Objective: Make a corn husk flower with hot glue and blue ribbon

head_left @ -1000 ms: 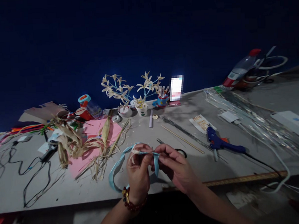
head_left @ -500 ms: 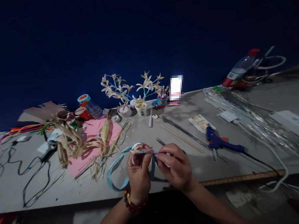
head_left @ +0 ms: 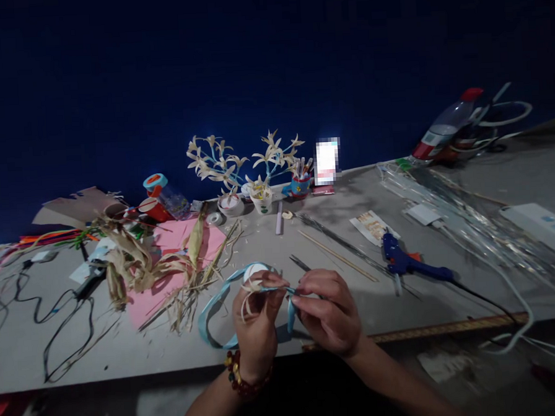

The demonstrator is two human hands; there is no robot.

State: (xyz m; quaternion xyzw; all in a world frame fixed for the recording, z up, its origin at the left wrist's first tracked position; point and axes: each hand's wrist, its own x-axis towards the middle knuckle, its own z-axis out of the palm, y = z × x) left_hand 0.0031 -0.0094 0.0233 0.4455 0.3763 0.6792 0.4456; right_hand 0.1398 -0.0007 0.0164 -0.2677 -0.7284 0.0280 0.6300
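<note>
Near the table's front edge my left hand (head_left: 259, 311) is closed on a pale husk flower (head_left: 250, 290), its petals sticking out past the fingers. My right hand (head_left: 330, 309) pinches the blue tape (head_left: 291, 313) where it meets the flower's thin stem. From there the tape loops to the left around my left hand. A white roll (head_left: 255, 271) lies just behind the left fingers, within that loop. Behind my right hand lie scissors (head_left: 300, 262), partly hidden by the fingers.
Dried corn husks (head_left: 131, 259) lie over pink paper (head_left: 167, 235) on the left. Finished flower branches stand in a white cup (head_left: 262, 202) and a bowl (head_left: 231, 205) at the back. A blue glue gun (head_left: 413, 264), wires (head_left: 335, 239) and a stick (head_left: 338, 256) lie right.
My right hand has shifted slightly right and down. A short hanging stretch of blue tape now shows between the hands, and the left hand has turned a little.
</note>
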